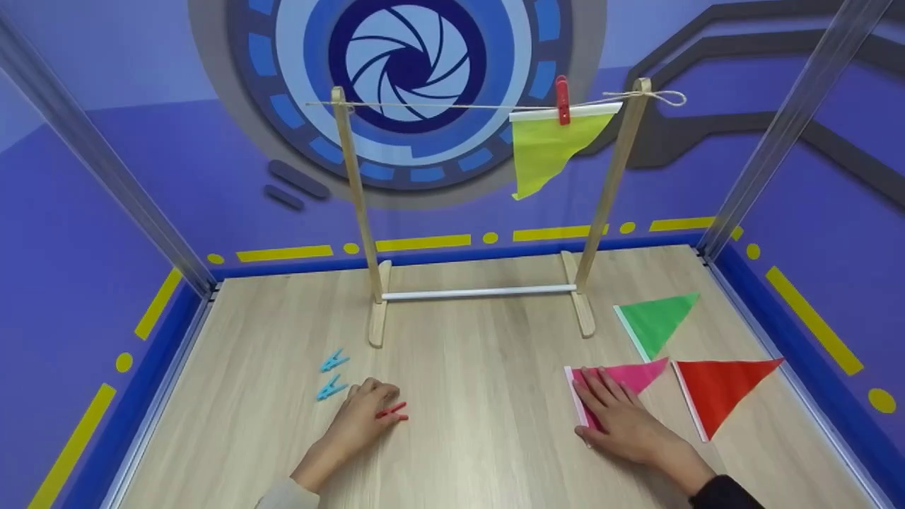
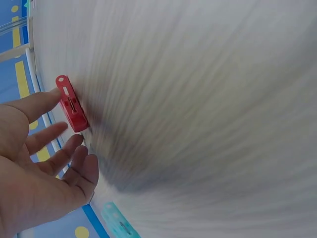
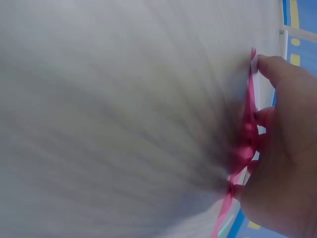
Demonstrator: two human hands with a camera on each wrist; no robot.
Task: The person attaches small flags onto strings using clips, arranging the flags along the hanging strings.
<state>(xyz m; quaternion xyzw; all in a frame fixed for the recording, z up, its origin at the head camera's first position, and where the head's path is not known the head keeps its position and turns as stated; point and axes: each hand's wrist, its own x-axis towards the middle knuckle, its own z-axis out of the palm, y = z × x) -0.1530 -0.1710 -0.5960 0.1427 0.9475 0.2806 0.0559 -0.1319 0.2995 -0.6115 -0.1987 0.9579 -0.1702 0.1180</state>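
At seven o'clock from the stand (image 1: pixel 481 291), the left hand (image 1: pixel 360 417), fingers apart, touches a loose red peg (image 2: pixel 73 105) with the thumb, while at four o'clock the right hand's (image 1: pixel 619 418) slightly spread fingers rest on the pink flag (image 1: pixel 645 375), perhaps for keeping it steady.

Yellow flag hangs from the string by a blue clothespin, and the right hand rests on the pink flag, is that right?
Not quite: the clothespin on the yellow flag is red, as the head view shows. The right hand does rest on the pink flag.
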